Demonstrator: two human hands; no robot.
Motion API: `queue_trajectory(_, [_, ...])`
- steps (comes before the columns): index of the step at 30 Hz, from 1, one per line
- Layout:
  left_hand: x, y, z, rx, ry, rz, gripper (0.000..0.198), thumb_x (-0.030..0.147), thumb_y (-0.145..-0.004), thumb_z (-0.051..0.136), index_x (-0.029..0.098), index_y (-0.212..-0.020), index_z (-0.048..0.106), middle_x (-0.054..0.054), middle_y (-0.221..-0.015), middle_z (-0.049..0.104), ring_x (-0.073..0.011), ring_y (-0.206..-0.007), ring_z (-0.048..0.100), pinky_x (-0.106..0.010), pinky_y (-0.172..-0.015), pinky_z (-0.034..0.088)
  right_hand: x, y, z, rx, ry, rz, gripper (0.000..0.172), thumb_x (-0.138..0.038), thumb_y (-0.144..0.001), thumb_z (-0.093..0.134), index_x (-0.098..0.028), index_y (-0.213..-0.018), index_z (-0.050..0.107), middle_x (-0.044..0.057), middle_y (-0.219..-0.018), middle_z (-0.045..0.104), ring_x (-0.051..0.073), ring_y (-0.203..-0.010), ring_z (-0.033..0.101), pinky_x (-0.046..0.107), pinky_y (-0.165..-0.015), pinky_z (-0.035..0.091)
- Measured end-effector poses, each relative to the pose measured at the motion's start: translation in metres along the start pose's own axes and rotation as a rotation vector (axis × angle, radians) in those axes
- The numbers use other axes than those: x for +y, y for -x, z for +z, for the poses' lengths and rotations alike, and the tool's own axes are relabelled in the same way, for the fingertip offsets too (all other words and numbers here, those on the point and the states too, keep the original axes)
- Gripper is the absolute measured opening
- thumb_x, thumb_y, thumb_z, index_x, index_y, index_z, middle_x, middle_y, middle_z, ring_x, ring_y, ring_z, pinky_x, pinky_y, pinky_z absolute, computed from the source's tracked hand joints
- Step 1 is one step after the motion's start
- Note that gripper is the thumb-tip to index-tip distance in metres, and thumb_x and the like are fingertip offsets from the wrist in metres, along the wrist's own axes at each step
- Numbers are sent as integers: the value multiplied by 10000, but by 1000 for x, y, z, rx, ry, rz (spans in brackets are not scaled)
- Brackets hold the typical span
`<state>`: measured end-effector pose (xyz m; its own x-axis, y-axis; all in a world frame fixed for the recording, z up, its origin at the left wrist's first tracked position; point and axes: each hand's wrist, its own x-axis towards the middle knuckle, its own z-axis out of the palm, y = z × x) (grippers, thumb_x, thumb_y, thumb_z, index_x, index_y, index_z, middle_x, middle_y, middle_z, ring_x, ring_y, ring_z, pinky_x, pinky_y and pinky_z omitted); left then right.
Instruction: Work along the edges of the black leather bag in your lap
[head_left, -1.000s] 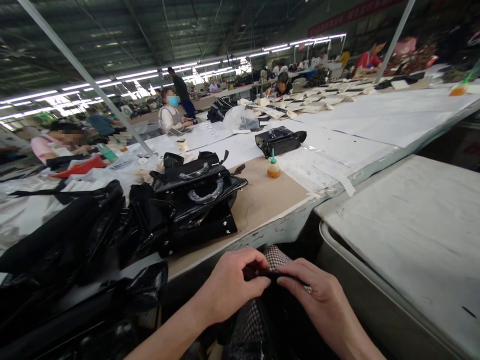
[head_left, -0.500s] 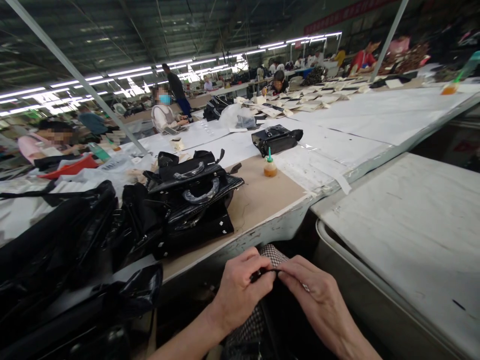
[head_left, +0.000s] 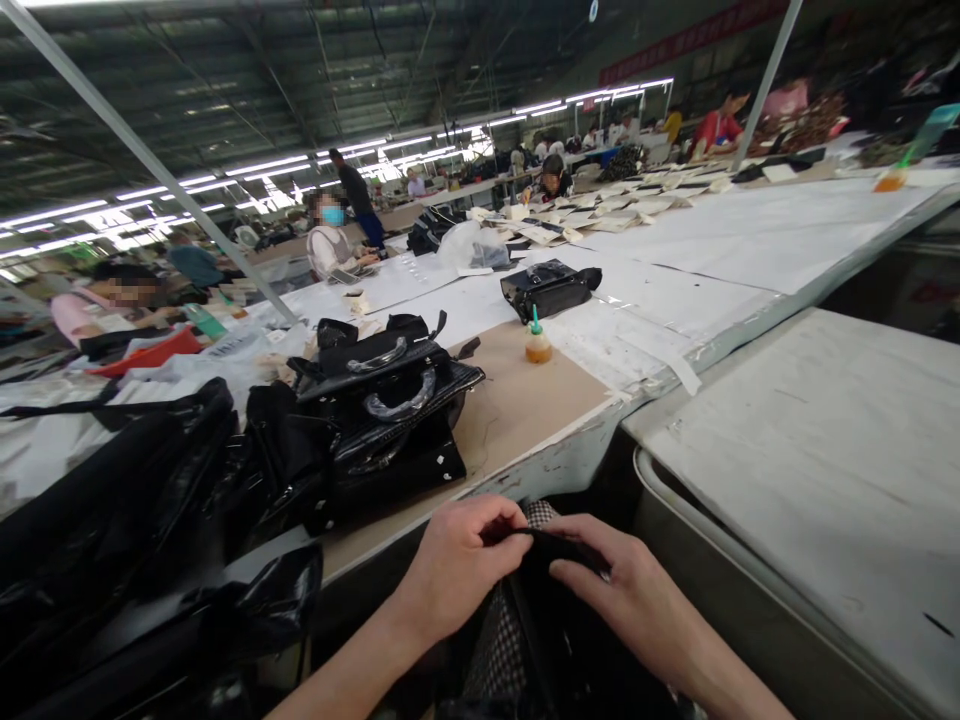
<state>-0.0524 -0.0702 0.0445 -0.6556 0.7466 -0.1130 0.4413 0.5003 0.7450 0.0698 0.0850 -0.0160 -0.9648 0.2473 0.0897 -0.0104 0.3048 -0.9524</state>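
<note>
My left hand [head_left: 471, 548] pinches the edge of a black bag piece [head_left: 559, 625] held low over the lap, thumb and fingertips closed on it. To its right, my right hand [head_left: 626, 580] grips the same edge, its fingers behind the material and its thumb in front. The lower part of the piece is dark, so its full shape cannot be made out. Black-and-white checked cloth [head_left: 499, 645] shows beneath and behind it. Black handbags [head_left: 397, 400] with plastic-wrapped handles lie stacked on the table, beyond my left hand.
A small glue bottle [head_left: 537, 345] with a green nozzle stands on brown board on the long table [head_left: 705, 285]. Behind it lies another black bag [head_left: 550, 288]. A white-topped surface [head_left: 817, 440] is close on my right. Black bags [head_left: 112, 510] crowd the left. Several people work farther off.
My hands have moved apart slightly, the left one shifting left. My right hand has gone from a fingertip pinch to a wider grip, and more of the black edge shows between them.
</note>
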Motion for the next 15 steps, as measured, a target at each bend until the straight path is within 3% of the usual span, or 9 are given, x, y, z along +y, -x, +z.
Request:
queue_trajectory(3, [4, -13, 1, -41, 61, -26, 71, 196, -786, 617, 178, -719, 602, 47, -608, 542, -103, -574, 458, -211, -536, 333, -4, -6, -14, -76, -51, 57, 210, -277, -923, 560, -268, -1065, 715, -39, -855, 722, 207, -843, 679, 254, -796, 517])
queue_trajectory(6, [6, -27, 2, -99, 135, -77, 71, 192, -762, 632, 174, -728, 572, 58, -597, 511, -91, -560, 418, -201, -515, 309, -6, -12, -26, -151, -133, 99, 227, -287, -927, 560, -262, -1080, 726, -47, -870, 729, 201, -815, 669, 232, -721, 510])
queue_trajectory(15, [2, -59, 8, -227, 188, -181, 105, 194, -749, 639, 175, -741, 536, 61, -613, 499, -90, -581, 421, -198, -528, 313, 20, -23, -34, -169, -375, 220, 199, -280, -921, 567, -238, -1048, 715, -29, -918, 710, 207, -870, 639, 250, -761, 499])
